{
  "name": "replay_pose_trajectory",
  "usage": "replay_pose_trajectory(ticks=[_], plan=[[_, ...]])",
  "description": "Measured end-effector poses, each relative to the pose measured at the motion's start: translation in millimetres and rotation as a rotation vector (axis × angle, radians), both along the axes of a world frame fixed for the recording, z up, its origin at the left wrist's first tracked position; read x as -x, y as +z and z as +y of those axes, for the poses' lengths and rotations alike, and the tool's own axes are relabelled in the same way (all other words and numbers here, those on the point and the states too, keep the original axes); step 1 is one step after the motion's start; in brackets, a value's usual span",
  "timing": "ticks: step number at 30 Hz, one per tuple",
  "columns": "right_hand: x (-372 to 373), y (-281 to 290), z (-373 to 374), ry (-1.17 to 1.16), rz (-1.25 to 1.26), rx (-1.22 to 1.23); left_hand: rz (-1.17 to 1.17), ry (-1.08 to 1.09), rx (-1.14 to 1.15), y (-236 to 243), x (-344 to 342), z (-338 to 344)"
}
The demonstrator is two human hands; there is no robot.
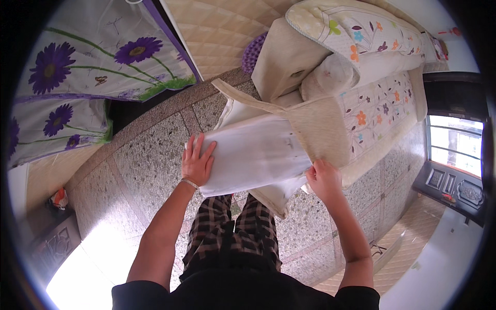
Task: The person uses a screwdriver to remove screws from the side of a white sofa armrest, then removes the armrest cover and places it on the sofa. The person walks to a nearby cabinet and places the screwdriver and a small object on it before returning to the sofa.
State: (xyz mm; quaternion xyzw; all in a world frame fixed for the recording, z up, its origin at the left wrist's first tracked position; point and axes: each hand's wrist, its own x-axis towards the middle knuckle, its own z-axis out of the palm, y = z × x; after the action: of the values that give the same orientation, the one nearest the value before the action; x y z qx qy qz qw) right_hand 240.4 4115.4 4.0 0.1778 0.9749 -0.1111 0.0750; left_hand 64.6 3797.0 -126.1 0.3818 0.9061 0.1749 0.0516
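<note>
A long white cushion insert [253,155] lies in front of my legs, its right end tucked into a beige fabric cover [323,126]. Flaps of the cover hang out past the insert on its far and near sides. My left hand [197,164] rests on the insert's left end, fingers spread and flat. At the near right, my right hand [325,181] pinches the edge of the cover's opening. How far the insert reaches inside the cover is hidden.
Beyond the cover stands a sofa [382,98] with floral-patterned fabric. A purple object [253,53] sits behind its left end. Flower-printed curtains [119,49] hang at the far left. A speckled tile floor [150,139] lies below, and a dark panelled door [452,188] is at the right.
</note>
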Motion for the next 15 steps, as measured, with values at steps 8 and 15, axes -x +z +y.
replay_pose_trajectory(ticks=[8, 15], plan=[[11.3, -12.0, -1.7, 0.253, 0.244, -0.209, -0.01, 0.014, 0.016, -3.1, 4.7, 5.2], [21.8, 20.1, -7.2, 0.53, -0.492, -0.071, -0.018, 0.03, 0.062, 3.5, -3.0, 18.3]])
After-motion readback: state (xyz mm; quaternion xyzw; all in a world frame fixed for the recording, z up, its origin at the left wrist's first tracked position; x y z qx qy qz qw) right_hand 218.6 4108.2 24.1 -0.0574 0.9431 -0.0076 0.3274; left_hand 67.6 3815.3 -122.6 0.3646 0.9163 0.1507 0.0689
